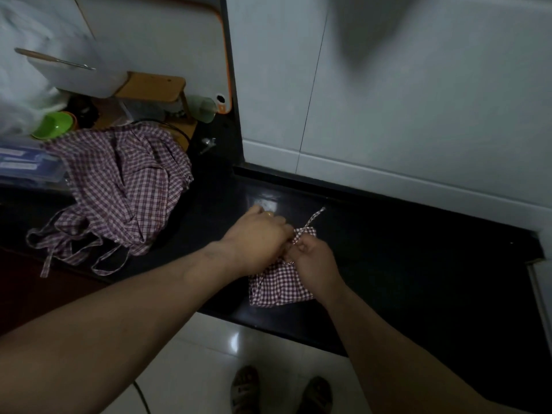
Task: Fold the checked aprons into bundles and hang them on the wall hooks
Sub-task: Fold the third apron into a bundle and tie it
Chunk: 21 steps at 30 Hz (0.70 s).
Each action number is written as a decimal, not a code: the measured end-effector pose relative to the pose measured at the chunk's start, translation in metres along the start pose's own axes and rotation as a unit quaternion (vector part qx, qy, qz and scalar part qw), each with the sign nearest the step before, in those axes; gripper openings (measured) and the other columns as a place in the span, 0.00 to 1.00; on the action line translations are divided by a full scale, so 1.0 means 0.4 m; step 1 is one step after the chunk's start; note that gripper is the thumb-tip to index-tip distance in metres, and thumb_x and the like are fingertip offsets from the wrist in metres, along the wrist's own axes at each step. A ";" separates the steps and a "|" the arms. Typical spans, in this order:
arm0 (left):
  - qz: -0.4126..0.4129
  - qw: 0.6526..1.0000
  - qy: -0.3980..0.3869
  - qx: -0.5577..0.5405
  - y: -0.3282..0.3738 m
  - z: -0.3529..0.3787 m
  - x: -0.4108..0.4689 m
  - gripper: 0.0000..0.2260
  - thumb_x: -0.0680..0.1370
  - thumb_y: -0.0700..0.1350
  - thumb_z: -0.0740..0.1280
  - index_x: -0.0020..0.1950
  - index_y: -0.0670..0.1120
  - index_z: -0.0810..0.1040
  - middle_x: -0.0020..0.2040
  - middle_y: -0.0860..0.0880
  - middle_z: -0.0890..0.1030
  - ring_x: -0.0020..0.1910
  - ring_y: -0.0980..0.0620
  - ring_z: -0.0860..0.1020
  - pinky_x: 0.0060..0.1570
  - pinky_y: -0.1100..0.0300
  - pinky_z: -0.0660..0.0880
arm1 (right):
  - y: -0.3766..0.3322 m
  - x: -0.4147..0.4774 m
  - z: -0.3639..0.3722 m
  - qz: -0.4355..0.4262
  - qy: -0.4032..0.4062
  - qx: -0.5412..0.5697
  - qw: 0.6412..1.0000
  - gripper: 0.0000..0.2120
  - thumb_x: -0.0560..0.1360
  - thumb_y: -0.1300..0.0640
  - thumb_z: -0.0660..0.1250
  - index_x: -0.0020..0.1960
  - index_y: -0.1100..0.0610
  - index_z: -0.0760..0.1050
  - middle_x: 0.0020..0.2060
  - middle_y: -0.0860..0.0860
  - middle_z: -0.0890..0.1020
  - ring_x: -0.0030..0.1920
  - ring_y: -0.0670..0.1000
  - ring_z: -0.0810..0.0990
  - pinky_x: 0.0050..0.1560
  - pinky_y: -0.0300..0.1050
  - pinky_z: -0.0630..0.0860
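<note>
A folded purple-and-white checked apron bundle (280,286) lies near the front edge of the black counter (418,264). My left hand (257,239) and my right hand (313,262) meet over its top, both pinching its checked strap (313,218), whose loose end sticks up to the right. A second checked apron (125,186) lies crumpled at the counter's left, its straps trailing over the front edge. No wall hooks are in view.
A white tiled wall (403,100) rises behind the counter. A green bowl (53,124), a wooden rack (155,88), a white cutting board (179,49) and blue boxes (27,165) crowd the back left. My sandalled feet (280,389) stand on the white floor.
</note>
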<state>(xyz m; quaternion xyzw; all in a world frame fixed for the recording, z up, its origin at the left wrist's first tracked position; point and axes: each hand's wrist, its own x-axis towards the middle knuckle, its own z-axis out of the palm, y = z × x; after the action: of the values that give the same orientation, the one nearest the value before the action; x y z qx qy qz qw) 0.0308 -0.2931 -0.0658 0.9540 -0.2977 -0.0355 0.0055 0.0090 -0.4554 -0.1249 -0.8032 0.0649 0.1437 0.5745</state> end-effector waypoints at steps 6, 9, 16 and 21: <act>-0.223 0.939 -0.088 -0.248 0.032 0.056 -0.013 0.07 0.83 0.49 0.61 0.47 0.49 0.72 0.50 0.45 0.83 0.44 0.46 0.80 0.42 0.55 0.72 | -0.009 0.001 -0.007 0.029 -0.002 0.044 0.999 0.03 0.78 0.64 0.70 0.51 0.64 0.81 0.43 0.57 0.87 0.43 0.49 0.84 0.46 0.39 0.79; -0.263 0.897 -0.048 -0.353 0.026 0.109 -0.024 0.10 0.81 0.49 0.66 0.40 0.51 0.76 0.43 0.51 0.83 0.41 0.52 0.80 0.43 0.55 0.78 | -0.006 0.011 -0.018 0.034 -0.028 0.036 0.998 0.04 0.77 0.65 0.71 0.52 0.63 0.82 0.45 0.57 0.87 0.47 0.52 0.86 0.50 0.41 0.80; -0.171 0.911 -0.007 -0.374 -0.015 0.130 -0.020 0.06 0.75 0.49 0.76 0.43 0.50 0.81 0.42 0.56 0.81 0.43 0.57 0.79 0.46 0.57 0.78 | -0.008 0.013 -0.039 0.017 -0.062 0.014 0.998 0.09 0.77 0.67 0.70 0.44 0.54 0.81 0.41 0.59 0.86 0.40 0.50 0.83 0.47 0.48 0.80; -0.074 0.934 -0.028 -0.349 -0.042 0.146 -0.023 0.05 0.79 0.53 0.73 0.49 0.54 0.80 0.41 0.58 0.78 0.41 0.60 0.76 0.42 0.59 0.73 | -0.008 0.010 -0.044 -0.013 -0.069 -0.029 0.997 0.07 0.77 0.67 0.70 0.46 0.56 0.81 0.37 0.53 0.85 0.37 0.42 0.83 0.42 0.36 0.77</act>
<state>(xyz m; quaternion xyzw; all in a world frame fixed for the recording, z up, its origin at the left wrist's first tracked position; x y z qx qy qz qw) 0.0284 -0.2734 -0.1240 0.9099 -0.1950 -0.1642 0.3274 0.0165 -0.4708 -0.1180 -0.8084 0.0104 0.1929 0.5560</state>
